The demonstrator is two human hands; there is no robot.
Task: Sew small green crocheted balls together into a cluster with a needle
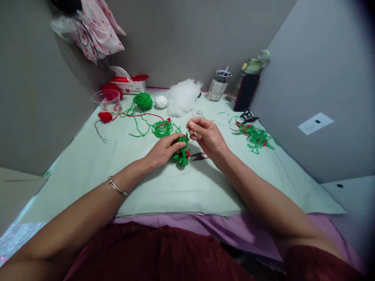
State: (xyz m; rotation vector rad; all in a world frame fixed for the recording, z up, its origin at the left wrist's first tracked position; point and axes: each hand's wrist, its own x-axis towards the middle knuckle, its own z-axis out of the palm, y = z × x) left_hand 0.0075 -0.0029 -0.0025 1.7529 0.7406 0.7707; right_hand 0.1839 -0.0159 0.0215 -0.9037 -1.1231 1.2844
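Observation:
A small green crocheted figure with red bits (183,161) rests on the table under my left hand (165,150), whose fingers and thumb close around its upper part. Just right of it, my right hand (204,133) is raised with thumb and fingertips pinched together. Whatever lies in that pinch is too fine to make out, though a thin green strand shows just below the fingertips. Partly beneath my right hand lies a pair of scissors (199,156), blades toward the figure. A loose coil of green yarn (162,129) sits beyond my left hand.
White stuffing (184,97), a white ball (161,102) and a green yarn ball (143,101) stand at the back. A clear plastic tub (108,103) is at left. Yarn scraps (256,138), a dark phone (246,92) and a pen jar (218,89) are at right.

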